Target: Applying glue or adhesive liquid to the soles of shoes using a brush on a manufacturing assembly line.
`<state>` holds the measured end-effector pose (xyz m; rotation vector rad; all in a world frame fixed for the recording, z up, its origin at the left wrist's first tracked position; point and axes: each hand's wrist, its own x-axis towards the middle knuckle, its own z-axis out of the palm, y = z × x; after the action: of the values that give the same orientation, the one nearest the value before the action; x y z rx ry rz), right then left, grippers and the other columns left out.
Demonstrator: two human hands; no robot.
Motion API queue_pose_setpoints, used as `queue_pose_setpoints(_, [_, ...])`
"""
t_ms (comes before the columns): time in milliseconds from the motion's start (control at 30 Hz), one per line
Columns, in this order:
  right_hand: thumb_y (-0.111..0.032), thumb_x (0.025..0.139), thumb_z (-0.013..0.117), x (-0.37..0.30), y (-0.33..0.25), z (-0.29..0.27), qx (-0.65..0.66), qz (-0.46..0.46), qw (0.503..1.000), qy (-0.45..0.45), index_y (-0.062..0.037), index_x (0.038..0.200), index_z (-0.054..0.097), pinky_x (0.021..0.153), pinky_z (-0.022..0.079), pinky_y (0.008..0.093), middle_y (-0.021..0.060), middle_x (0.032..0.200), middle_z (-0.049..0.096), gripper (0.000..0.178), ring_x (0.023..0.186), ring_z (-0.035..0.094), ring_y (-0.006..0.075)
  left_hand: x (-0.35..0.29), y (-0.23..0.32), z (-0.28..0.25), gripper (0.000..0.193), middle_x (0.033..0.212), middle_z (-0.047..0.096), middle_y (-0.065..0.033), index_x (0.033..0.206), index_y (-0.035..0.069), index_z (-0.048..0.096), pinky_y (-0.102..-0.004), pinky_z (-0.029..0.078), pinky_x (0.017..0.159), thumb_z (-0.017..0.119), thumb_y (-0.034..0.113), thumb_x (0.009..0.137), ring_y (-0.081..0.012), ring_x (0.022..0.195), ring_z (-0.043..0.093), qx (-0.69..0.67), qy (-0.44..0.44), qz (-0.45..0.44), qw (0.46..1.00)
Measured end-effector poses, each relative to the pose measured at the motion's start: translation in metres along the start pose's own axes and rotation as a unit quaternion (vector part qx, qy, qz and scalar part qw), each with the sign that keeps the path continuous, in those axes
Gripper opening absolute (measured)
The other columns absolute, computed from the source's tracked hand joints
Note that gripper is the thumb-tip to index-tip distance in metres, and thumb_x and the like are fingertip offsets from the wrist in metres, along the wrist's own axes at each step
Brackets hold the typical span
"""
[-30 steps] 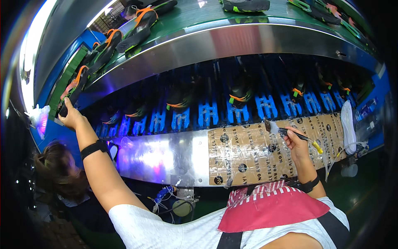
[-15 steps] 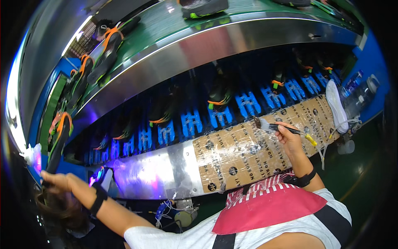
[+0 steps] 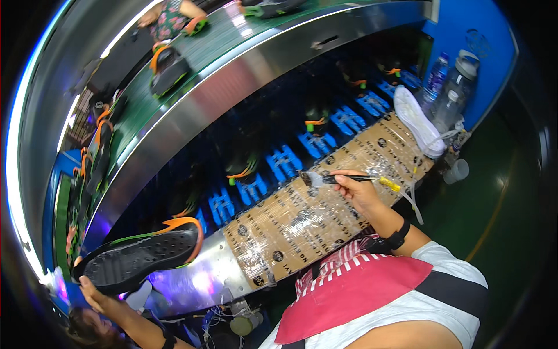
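My left hand (image 3: 93, 295) grips a black shoe sole (image 3: 142, 256) by its near left end. The sole has a perforated inside, a green rim and an orange piece at its far heel; it hangs tilted over the left part of the bench. In my right hand (image 3: 356, 195) is a brush (image 3: 325, 179) with a dark handle and pale bristles with a dark tip. A yellow connector (image 3: 388, 184) and a clear tube trail from the handle's end. The brush is above the cardboard-covered worktop (image 3: 308, 218), apart from the sole.
Blue holders (image 3: 285, 161), several bearing dark soles, line the dark channel behind the worktop. A green conveyor (image 3: 209, 49) carries more soles above. Right: a white shoe-shaped piece (image 3: 415, 119), bottles (image 3: 436, 75) and a plastic cup (image 3: 458, 170). A co-worker (image 3: 168, 17) stands beyond the conveyor.
My left hand, formerly reaching to the far left, now holds a sole over the bench. My right hand keeps the brush. The whole view has swung to the right.
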<state>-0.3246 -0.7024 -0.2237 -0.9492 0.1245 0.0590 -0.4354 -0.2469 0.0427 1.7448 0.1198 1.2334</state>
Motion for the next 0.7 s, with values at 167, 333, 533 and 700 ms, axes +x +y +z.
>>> queue_pose_setpoints(167, [-0.015,0.081,0.061,0.0,-0.013,-0.028,0.03,0.002,0.999,0.019,-0.0013,0.097,0.061,0.044,0.033,0.0146,0.0017,0.067,0.058,0.021,0.053,0.048,0.0031,-0.062,0.007,0.087,0.038,0.103,0.052,-0.0109,0.116,-0.003,0.046,-0.0269,0.041,0.081,0.051,0.019,0.085,-0.0161,0.09,0.051,0.089,-0.162,0.032,0.982])
queue_pose_setpoints(333, [-0.016,0.081,0.06,-0.006,-0.028,-0.062,0.068,-0.006,0.997,0.037,-0.0017,0.097,0.061,0.044,0.033,0.0151,0.0019,0.067,0.058,0.021,0.053,0.048,0.0033,-0.16,-0.055,0.131,0.049,0.115,0.044,-0.0153,0.125,-0.001,0.035,-0.0296,0.039,0.086,0.056,0.012,0.083,-0.0205,0.099,0.047,0.047,-0.183,-0.046,0.981])
queue_pose_setpoints(533, [-0.017,0.081,0.06,-0.004,-0.032,-0.097,0.071,0.017,0.995,0.069,-0.0031,0.097,0.061,0.045,0.034,0.0155,0.0015,0.069,0.059,0.021,0.055,0.048,0.0031,-0.298,-0.109,0.134,0.062,0.125,0.035,-0.0184,0.132,0.003,0.024,-0.0384,0.036,0.096,0.057,0.005,0.08,-0.0284,0.113,0.04,0.021,-0.12,-0.28,0.952])
queue_pose_setpoints(700, [-0.015,0.082,0.06,0.014,-0.021,-0.123,0.138,0.017,0.987,0.078,0.0016,0.096,0.057,0.039,0.031,0.0153,0.0037,0.067,0.058,0.022,0.05,0.047,0.0042,-0.305,-0.124,0.126,0.055,0.138,0.023,-0.0198,0.136,0.002,0.019,-0.0347,0.018,0.104,0.04,0.026,0.091,-0.0285,0.127,0.025,0.266,-0.317,-0.193,0.89])
